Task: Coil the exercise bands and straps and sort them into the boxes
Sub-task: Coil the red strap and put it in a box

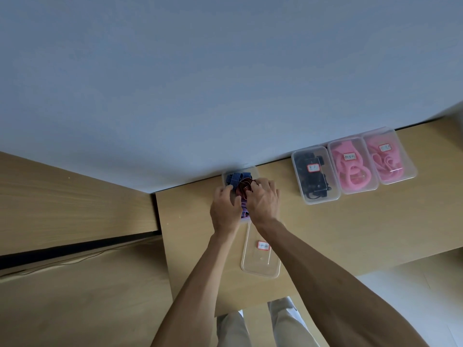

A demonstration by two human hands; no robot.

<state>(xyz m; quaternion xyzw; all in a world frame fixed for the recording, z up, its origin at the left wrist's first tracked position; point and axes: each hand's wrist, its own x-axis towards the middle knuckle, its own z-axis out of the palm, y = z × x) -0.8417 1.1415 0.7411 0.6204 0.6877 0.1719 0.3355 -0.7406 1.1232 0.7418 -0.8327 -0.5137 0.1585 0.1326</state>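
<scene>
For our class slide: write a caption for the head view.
Both hands, left and right, press striped straps into an open box; its lid lies nearby.

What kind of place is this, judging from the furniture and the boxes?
Probably a plain indoor room, a home or office storage corner. A light wooden table stands against a bare pale wall, and labelled clear plastic boxes of sorted straps sit in a row on it.

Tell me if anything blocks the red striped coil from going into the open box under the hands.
Nothing visible blocks it. The red striped coiled strap already sits over blue striped straps in the open clear plastic box; left hand and right hand flank it. The clear lid lies apart, nearer.
</scene>
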